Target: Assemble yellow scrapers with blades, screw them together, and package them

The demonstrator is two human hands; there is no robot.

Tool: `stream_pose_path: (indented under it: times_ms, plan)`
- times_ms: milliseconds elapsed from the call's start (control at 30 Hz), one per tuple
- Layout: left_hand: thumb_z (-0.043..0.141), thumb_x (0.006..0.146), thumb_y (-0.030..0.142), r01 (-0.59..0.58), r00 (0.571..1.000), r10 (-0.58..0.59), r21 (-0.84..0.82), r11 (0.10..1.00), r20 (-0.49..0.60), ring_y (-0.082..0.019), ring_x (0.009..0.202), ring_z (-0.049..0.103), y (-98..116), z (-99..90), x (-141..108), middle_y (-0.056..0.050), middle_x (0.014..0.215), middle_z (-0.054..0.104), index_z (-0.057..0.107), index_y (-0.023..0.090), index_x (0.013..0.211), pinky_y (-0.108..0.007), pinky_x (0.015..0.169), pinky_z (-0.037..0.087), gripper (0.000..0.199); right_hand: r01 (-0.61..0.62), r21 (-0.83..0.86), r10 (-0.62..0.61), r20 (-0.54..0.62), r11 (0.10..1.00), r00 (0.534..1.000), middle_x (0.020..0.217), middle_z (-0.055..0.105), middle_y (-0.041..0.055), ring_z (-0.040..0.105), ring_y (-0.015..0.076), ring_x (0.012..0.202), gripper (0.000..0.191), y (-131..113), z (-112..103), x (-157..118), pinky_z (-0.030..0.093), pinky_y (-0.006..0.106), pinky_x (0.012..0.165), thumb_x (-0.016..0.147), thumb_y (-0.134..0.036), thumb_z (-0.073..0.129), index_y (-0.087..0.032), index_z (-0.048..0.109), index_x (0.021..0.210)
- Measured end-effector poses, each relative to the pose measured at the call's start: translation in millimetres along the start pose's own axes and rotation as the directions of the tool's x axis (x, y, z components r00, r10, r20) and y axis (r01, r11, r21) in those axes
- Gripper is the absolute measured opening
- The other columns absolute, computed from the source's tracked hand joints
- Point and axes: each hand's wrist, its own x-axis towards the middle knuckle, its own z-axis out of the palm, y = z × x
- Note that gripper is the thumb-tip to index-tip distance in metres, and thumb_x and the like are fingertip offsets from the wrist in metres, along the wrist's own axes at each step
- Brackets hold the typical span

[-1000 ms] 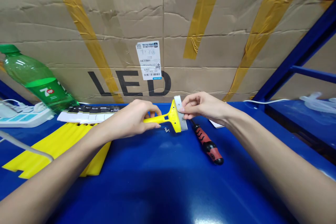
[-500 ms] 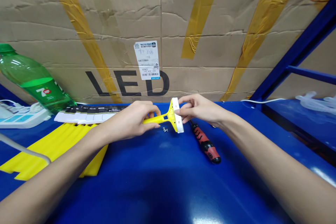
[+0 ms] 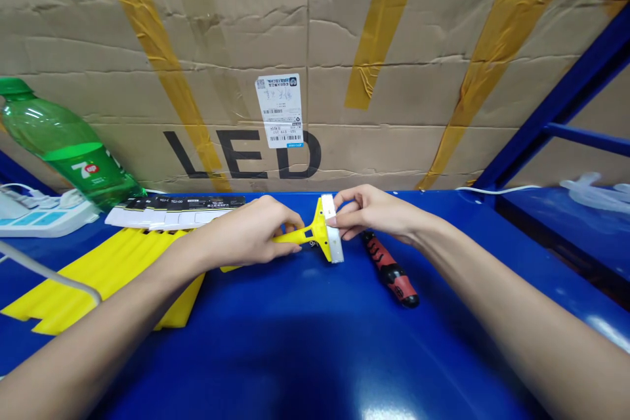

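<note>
My left hand (image 3: pixel 253 230) is closed around the handle of a yellow scraper (image 3: pixel 321 231), which it holds sideways above the blue tabletop. At the scraper's wide head, the fingers of my right hand (image 3: pixel 361 213) pinch the pale metal blade plate (image 3: pixel 335 239). Below and right of that hand lies a red and black screwdriver (image 3: pixel 388 269), its tip end hidden behind my fingers. Yellow scraper handles (image 3: pixel 123 269) lie side by side under my left forearm. Beyond them sit overlapping black and white printed cards (image 3: pixel 172 213), partly covered by my left hand.
A large taped cardboard box (image 3: pixel 236 26) marked LED stands along the back. At the far left, a green bottle (image 3: pixel 73 151) leans beside a white power strip (image 3: pixel 44 216), with a grey cable (image 3: pixel 54 272) nearby. Blue metal framing (image 3: pixel 556 98) rises at the right, near clear plastic (image 3: pixel 598 190).
The scraper's head has dropped slightly towards me, with both hands still on it. The whole view has shifted a little; the screwdriver has stayed on the table.
</note>
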Motion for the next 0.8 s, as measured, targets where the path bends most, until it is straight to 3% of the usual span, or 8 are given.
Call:
stream_pose_path:
  times_ms: [167, 333, 433, 500, 600, 667, 800]
  plan:
    - [0.066, 0.089, 0.033, 0.019, 1.000, -0.019, -0.001, 1.000, 0.015, -0.016, 0.064, 0.060, -4, -0.7, -1, -0.001, 0.079, 0.074, 0.077, 0.020, 0.099, -0.026, 0.058, 0.038, 0.021, -0.021, 0.013, 0.020, 0.027, 1.000, 0.999, 0.083, 0.079, 0.0074, 0.074, 0.0120, 0.068, 0.030, -3, 0, -4, 0.064, 0.021, 0.070, 0.080, -0.031, 0.085, -0.014, 0.069, 0.098]
    - [0.066, 0.089, 0.033, 0.029, 0.999, -0.028, -0.019, 0.999, 0.022, -0.018, 0.074, 0.068, -5, 0.5, -2, -0.004, 0.090, 0.078, 0.078, 0.020, 0.104, -0.025, 0.063, 0.042, 0.023, -0.035, -0.001, 0.035, 0.027, 0.999, 0.999, 0.087, 0.079, 0.0096, 0.075, 0.0138, 0.072, 0.026, -4, 0, -5, 0.064, 0.023, 0.074, 0.087, -0.035, 0.078, -0.013, 0.070, 0.099]
    - [0.066, 0.090, 0.035, 0.035, 0.999, -0.035, -0.007, 0.999, 0.035, -0.019, 0.074, 0.068, -6, -0.2, -2, -0.004, 0.089, 0.077, 0.077, 0.020, 0.104, -0.025, 0.063, 0.043, 0.023, 0.010, -0.123, -0.013, -0.030, 0.992, 0.999, 0.093, 0.080, 0.0111, 0.076, 0.0161, 0.077, 0.032, -3, -3, -3, 0.063, 0.026, 0.073, 0.097, -0.045, 0.062, -0.015, 0.069, 0.103]
    - [0.066, 0.090, 0.035, 0.047, 0.997, -0.048, 0.014, 0.999, 0.052, -0.019, 0.075, 0.067, -8, -0.9, -3, -0.004, 0.088, 0.076, 0.076, 0.020, 0.102, -0.026, 0.064, 0.043, 0.022, 0.039, -0.457, -0.125, -0.160, 0.889, 0.979, 0.092, 0.080, 0.0094, 0.075, 0.0169, 0.076, 0.033, 0, -4, -2, 0.060, 0.027, 0.071, 0.101, -0.046, 0.054, -0.017, 0.068, 0.106]
    - [0.066, 0.089, 0.036, 0.078, 0.993, -0.082, 0.047, 0.996, 0.080, -0.020, 0.077, 0.067, -11, -1.9, -3, -0.004, 0.088, 0.075, 0.076, 0.021, 0.101, -0.026, 0.064, 0.043, 0.022, -0.052, -0.855, -0.316, -0.247, 0.516, 0.916, 0.095, 0.079, 0.0080, 0.075, 0.0231, 0.086, 0.023, 5, 0, 1, 0.057, 0.033, 0.076, 0.093, -0.038, 0.063, -0.020, 0.071, 0.105]
    - [0.065, 0.089, 0.036, 0.096, 0.991, -0.101, 0.058, 0.994, 0.092, -0.020, 0.077, 0.066, -13, -2.6, -3, -0.004, 0.088, 0.074, 0.076, 0.021, 0.102, -0.027, 0.064, 0.042, 0.022, -0.104, -0.913, -0.332, -0.246, 0.394, 0.911, 0.098, 0.078, 0.0118, 0.074, 0.0317, 0.094, 0.027, 7, 5, 3, 0.056, 0.041, 0.079, 0.086, -0.038, 0.069, -0.020, 0.074, 0.105]
    - [0.065, 0.090, 0.035, 0.098, 0.989, -0.103, 0.055, 0.994, 0.109, -0.019, 0.076, 0.065, -13, -3.9, -3, -0.003, 0.086, 0.073, 0.075, 0.021, 0.097, -0.026, 0.064, 0.042, 0.019, -0.185, -0.939, -0.291, -0.271, 0.291, 0.917, 0.096, 0.076, 0.0191, 0.073, 0.0394, 0.090, 0.034, 7, 17, 6, 0.054, 0.047, 0.074, 0.081, -0.040, 0.070, -0.016, 0.077, 0.104]
